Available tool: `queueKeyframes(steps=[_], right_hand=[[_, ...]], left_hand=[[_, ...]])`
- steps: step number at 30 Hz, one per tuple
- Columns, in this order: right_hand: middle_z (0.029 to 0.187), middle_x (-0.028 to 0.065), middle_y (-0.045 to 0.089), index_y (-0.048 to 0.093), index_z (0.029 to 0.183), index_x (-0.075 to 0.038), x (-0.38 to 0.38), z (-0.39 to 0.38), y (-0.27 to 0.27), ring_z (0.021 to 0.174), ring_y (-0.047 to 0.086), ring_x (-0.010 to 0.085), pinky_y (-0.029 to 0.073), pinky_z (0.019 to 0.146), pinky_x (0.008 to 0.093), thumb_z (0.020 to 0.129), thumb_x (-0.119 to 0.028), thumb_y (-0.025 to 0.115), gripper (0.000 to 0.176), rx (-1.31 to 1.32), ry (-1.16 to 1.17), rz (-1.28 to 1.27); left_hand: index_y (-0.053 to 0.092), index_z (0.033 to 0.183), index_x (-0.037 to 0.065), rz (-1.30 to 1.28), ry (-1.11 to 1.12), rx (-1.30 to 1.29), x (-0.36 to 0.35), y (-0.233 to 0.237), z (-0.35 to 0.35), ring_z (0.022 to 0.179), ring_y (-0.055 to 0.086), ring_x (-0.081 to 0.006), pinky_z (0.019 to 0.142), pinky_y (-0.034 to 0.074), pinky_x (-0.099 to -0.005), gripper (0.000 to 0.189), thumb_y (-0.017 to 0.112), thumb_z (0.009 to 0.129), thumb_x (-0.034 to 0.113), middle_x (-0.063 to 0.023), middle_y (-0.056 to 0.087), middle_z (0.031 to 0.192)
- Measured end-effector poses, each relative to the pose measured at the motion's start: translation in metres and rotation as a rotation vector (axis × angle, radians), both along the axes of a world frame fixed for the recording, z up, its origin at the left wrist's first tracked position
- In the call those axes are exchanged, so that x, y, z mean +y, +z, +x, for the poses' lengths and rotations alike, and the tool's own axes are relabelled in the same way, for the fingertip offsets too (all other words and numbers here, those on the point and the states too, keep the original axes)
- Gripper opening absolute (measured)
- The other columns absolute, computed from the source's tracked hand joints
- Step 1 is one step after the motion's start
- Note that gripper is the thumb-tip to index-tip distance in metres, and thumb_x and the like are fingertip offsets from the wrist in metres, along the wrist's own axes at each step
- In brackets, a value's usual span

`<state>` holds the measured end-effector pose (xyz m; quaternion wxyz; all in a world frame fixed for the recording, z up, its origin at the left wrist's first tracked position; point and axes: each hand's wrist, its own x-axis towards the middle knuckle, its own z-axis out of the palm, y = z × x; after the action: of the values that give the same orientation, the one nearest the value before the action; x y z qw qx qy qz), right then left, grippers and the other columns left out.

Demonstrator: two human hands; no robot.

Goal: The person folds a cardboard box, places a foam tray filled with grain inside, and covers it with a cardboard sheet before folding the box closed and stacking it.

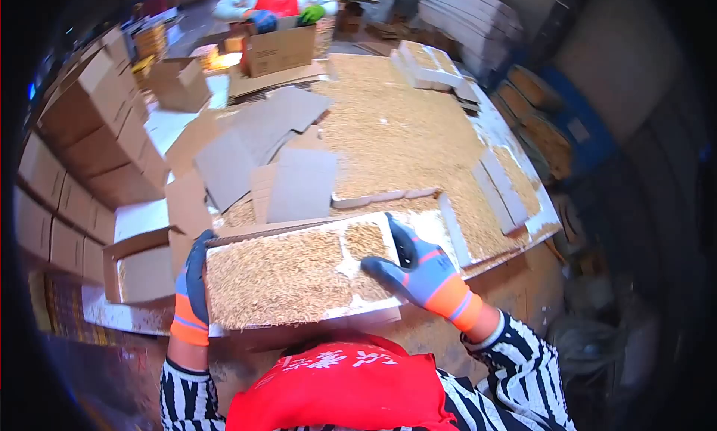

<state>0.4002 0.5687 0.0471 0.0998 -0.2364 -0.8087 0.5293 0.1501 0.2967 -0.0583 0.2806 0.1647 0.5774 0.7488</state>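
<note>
Both my hands hold a shallow white tray (373, 305) near the table's front edge, low before my red apron. Small tan, grain-like pieces (276, 278) fill most of it, and white shows in patches at its right part. My left hand (193, 285), in a grey, blue and orange glove, grips the left end with its fingers partly hidden. At the right end, my gloved right hand (420, 270) has its thumb over the rim and its fingers on the far side. Just left of the tray stands an opened cardboard box (138, 270).
Tan pieces (396, 132) cover much of the table. Flat cardboard sheets (302, 184) lie beyond the tray. Stacked cartons (89, 162) line the left side. More white trays (429, 72) stand at the back right. Across the table, a person (276, 1) in gloves handles a carton (282, 51).
</note>
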Motion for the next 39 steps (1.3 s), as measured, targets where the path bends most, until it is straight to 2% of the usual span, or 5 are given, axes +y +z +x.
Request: queueKeyframes(steps=[19,22,28,33,39], right_hand=[[0.124,0.0111,0.049,0.034,0.137,-0.015,0.332,0.189,-0.192,0.094,0.058,0.0282,0.051,0.071,0.0446,0.079,-0.038,0.073,0.073,0.46,-1.462,-0.051],[0.118,0.0115,0.056,0.04,0.133,-0.011,0.431,0.252,-0.226,0.101,0.058,0.0343,0.049,0.077,0.0507,0.075,-0.053,0.072,0.078,0.622,-1.429,-0.677],[0.088,0.0136,0.063,0.045,0.127,0.002,0.444,0.299,-0.236,0.077,0.063,0.0267,0.051,0.066,0.0387,0.067,-0.04,0.078,0.081,-0.557,-0.761,0.902],[0.066,0.01,0.049,0.058,0.103,-0.005,0.391,0.285,-0.186,0.061,0.056,0.0271,0.049,0.042,0.0371,0.084,-0.035,0.065,0.035,0.295,-1.482,-0.358],[0.127,0.0159,0.045,0.038,0.136,-0.007,0.371,0.306,-0.21,0.104,0.055,0.0272,0.053,0.075,0.0389,0.076,-0.02,0.076,0.072,0.113,-0.969,0.422]], left_hand=[[0.049,0.129,-0.003,-0.468,0.011,0.547,0.0,0.001,-0.012,0.117,0.05,-0.02,0.105,0.036,-0.0322,0.039,0.037,0.099,0.019,-0.0108,0.054,0.128],[0.05,0.128,-0.002,-0.52,0.002,0.54,-0.005,0.005,-0.014,0.117,0.05,-0.0192,0.105,0.036,-0.0319,0.039,0.036,0.099,0.02,-0.01,0.055,0.127],[0.05,0.129,-0.001,-0.549,-0.045,0.662,0.009,0.029,0.005,0.118,0.049,-0.0194,0.105,0.035,-0.0314,0.04,0.036,0.1,0.022,-0.0093,0.054,0.128],[0.05,0.13,0.0,-0.498,0.047,0.427,-0.008,0.0,-0.016,0.119,0.049,-0.019,0.105,0.035,-0.0308,0.041,0.036,0.101,0.024,-0.0084,0.053,0.129],[0.055,0.125,0.001,-0.565,0.098,0.516,-0.012,-0.014,-0.027,0.112,0.053,-0.0165,0.101,0.039,-0.0303,0.038,0.039,0.1,0.024,-0.0073,0.058,0.123]])
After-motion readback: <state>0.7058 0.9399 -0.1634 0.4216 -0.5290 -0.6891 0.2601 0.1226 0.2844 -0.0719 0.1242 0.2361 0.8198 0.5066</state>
